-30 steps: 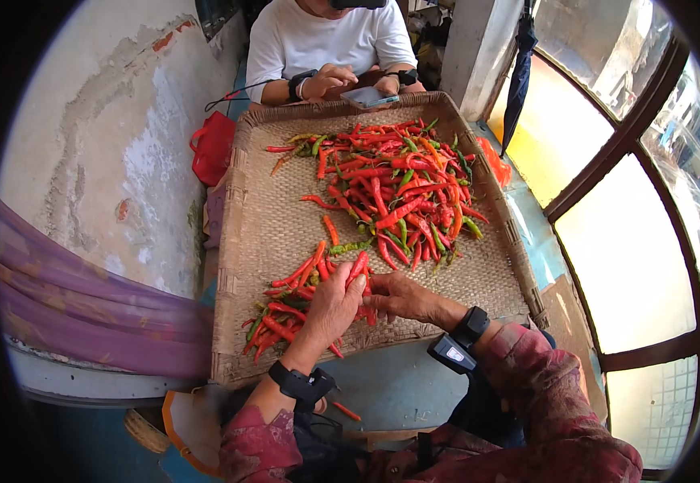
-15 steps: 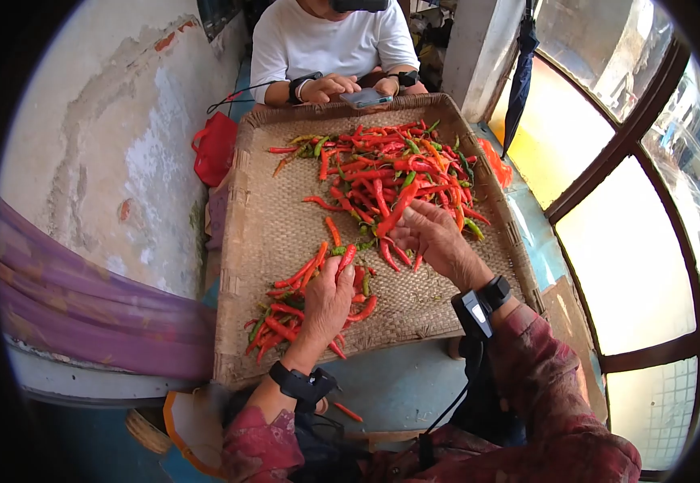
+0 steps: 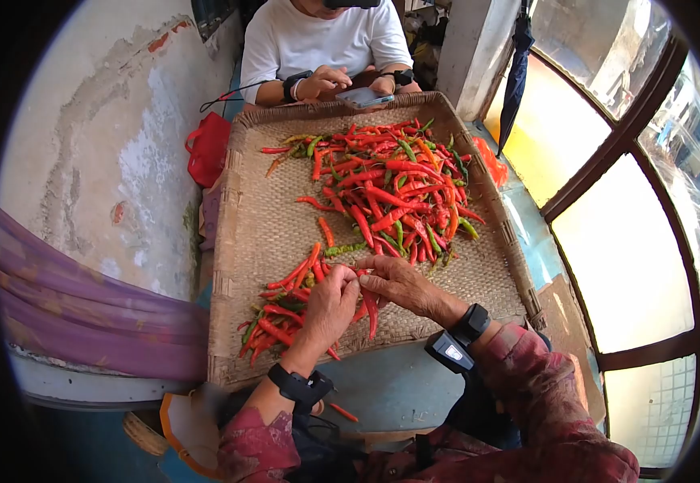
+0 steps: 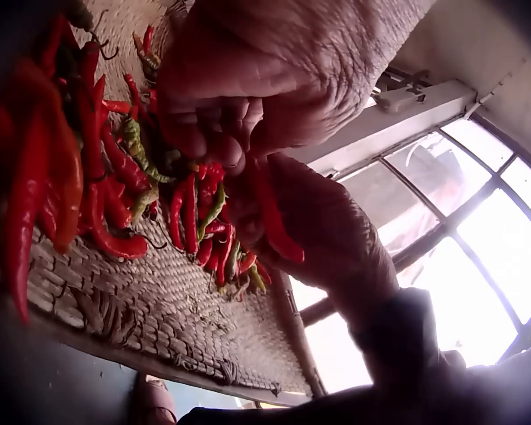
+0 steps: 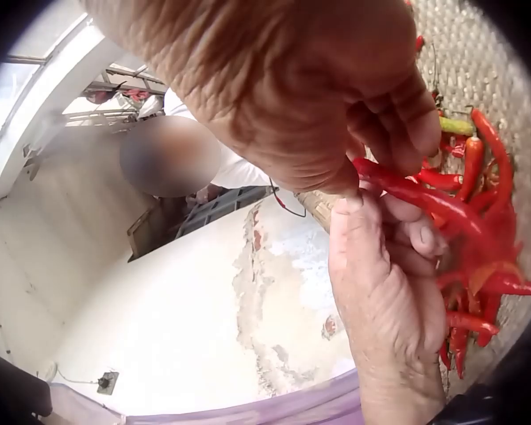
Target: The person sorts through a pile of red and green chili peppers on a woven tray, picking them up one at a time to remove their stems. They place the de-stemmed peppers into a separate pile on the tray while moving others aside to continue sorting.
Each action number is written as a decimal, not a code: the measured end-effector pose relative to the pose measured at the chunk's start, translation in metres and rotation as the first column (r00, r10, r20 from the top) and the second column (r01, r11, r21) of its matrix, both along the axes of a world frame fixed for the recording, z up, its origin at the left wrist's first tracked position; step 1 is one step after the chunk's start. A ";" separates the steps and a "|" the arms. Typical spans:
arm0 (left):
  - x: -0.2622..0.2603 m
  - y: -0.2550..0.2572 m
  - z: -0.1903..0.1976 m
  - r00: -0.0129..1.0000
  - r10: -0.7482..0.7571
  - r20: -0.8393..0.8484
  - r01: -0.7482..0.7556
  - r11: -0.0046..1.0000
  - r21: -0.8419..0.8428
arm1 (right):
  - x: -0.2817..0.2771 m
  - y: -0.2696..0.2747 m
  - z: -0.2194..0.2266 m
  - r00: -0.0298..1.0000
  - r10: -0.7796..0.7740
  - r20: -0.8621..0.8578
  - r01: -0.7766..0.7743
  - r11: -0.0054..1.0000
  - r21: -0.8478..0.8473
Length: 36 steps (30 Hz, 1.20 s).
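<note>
Above the near edge of a woven tray (image 3: 269, 177), my two hands meet at the fingertips. A long red chili pepper (image 3: 371, 312) hangs from between them, its tip pointing down toward me. My right hand (image 3: 402, 286) pinches its upper end between thumb and fingers. The left hand (image 3: 332, 306) has curled fingers and its thumb against the same end, seen closely in the right wrist view, where the chili pepper (image 5: 429, 197) crosses over the left fingers. Under the left hand lies a small pile of chili peppers (image 3: 273, 328), mostly red.
A larger heap of red and green chilies (image 3: 398, 189) fills the tray's far right. Beyond the far rim sits a person in a white shirt (image 3: 330, 40), holding a phone (image 3: 364, 98). A red bag (image 3: 208, 149) is left of the tray; windows (image 3: 631, 249) stand right.
My right hand reached to the large heap, took a red chili pepper and came back to the left hand. The red chili pepper that stood up from the left hand no longer shows there.
</note>
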State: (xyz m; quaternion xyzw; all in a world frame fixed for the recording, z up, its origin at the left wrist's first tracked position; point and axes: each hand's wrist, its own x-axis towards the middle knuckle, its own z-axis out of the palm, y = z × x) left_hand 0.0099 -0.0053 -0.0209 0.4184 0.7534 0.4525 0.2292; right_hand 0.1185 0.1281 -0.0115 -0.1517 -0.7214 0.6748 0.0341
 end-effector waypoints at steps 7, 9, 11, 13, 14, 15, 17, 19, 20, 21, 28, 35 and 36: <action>-0.001 -0.003 -0.011 0.991 -0.107 -0.079 0.111 0.992 0.057 | 0.000 -0.006 -0.002 0.995 0.079 0.068 -0.076 0.996 -0.041; 0.000 -0.004 -0.012 0.988 -0.106 -0.108 0.115 0.991 0.075 | 0.001 -0.013 0.003 0.998 -0.005 0.063 0.009 0.998 -0.063; 0.000 -0.004 -0.014 0.975 -0.130 -0.181 0.134 0.991 0.008 | 0.001 -0.014 -0.010 1.000 0.003 0.027 -0.005 0.998 0.067; 0.001 -0.005 -0.010 0.971 -0.146 -0.190 0.146 0.989 -0.018 | 0.001 -0.011 -0.017 1.000 0.015 -0.008 -0.013 0.980 0.200; 0.001 -0.005 -0.009 0.967 -0.162 -0.197 0.156 0.987 -0.046 | 0.002 -0.009 -0.020 0.999 0.031 0.039 -0.042 0.943 0.329; 0.000 -0.005 -0.009 0.967 -0.163 -0.196 0.157 0.987 -0.047 | 0.003 -0.008 -0.020 0.995 0.041 0.088 -0.077 0.890 0.449; 0.000 -0.006 -0.011 0.942 -0.202 -0.267 0.179 0.978 -0.108 | 0.004 -0.005 -0.021 0.991 0.084 0.105 -0.126 0.855 0.502; 0.003 -0.009 -0.004 0.935 -0.223 -0.277 0.188 0.971 -0.148 | 0.007 -0.007 -0.024 0.984 0.126 0.123 -0.173 0.815 0.552; 0.003 -0.009 -0.001 0.924 -0.241 -0.296 0.193 0.964 -0.182 | 0.007 -0.009 -0.024 0.975 0.151 0.160 -0.216 0.798 0.563; 0.003 -0.009 -0.002 0.925 -0.243 -0.294 0.194 0.963 -0.184 | 0.007 -0.010 -0.025 0.965 0.176 0.195 -0.257 0.778 0.573; -0.010 0.000 -0.009 0.902 -0.103 -0.419 0.056 0.991 -0.123 | 0.008 -0.007 -0.030 0.953 0.223 0.204 -0.302 0.728 0.616; -0.044 0.021 -0.026 0.780 -0.021 -0.625 -0.115 0.978 -0.175 | 0.006 0.004 -0.014 0.979 0.150 0.141 -0.205 0.777 0.595; -0.048 0.028 -0.027 0.773 -0.039 -0.634 -0.121 0.971 -0.207 | 0.006 0.007 -0.007 0.980 0.148 0.131 -0.197 0.798 0.570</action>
